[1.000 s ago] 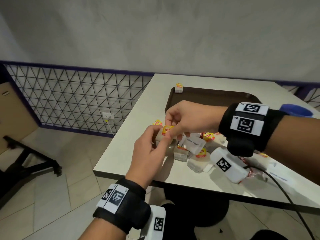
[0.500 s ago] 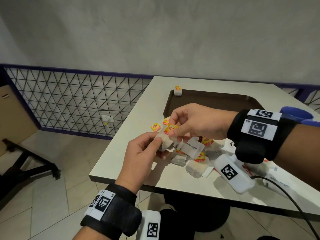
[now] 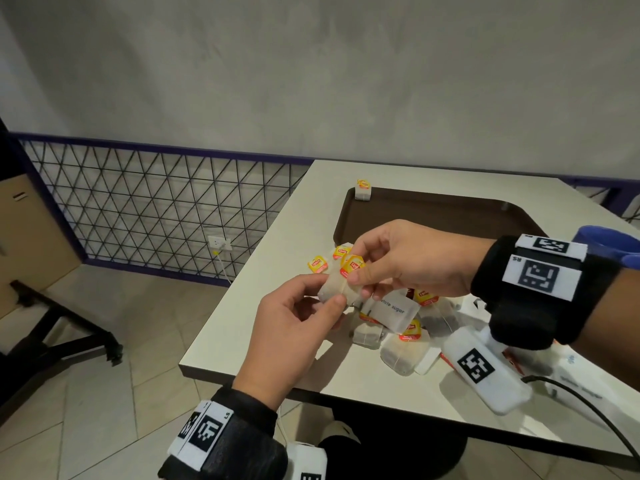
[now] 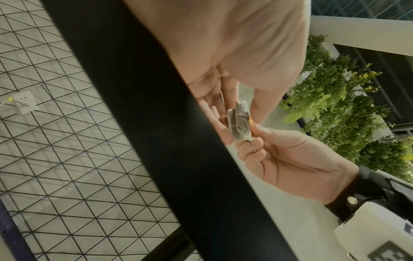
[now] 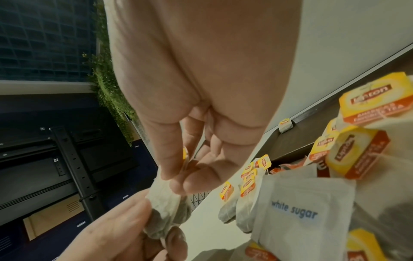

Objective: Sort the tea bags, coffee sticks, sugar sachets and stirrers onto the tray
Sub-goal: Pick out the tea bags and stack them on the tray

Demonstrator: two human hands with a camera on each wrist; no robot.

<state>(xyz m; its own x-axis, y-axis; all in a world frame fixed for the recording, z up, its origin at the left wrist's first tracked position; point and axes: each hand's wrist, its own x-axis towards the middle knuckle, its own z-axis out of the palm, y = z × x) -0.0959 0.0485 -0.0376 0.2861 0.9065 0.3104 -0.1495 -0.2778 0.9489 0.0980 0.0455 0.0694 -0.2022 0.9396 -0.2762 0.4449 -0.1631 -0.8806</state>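
Both hands hold one tea bag (image 3: 337, 287) above the table's near left corner. My left hand (image 3: 294, 327) pinches the pouch's lower end (image 5: 163, 224). My right hand (image 3: 405, 261) pinches its upper end at the yellow tag (image 3: 352, 265). The left wrist view shows the pouch (image 4: 240, 121) edge-on between the two hands. Below them lies a heap of tea bags (image 3: 401, 351) with a white sugar sachet (image 3: 393, 311) on top. The brown tray (image 3: 433, 216) lies behind, with one tea bag (image 3: 363, 191) at its far left corner.
The table (image 3: 242, 334) ends close to my left hand, with floor and a wire-mesh fence (image 3: 145, 206) beyond. A blue cup (image 3: 609, 242) stands at the right edge. A black cable (image 3: 588, 410) runs over the table's near right part.
Both hands with the tea bag have drifted slightly right and toward me; the grip on both ends stays the same.
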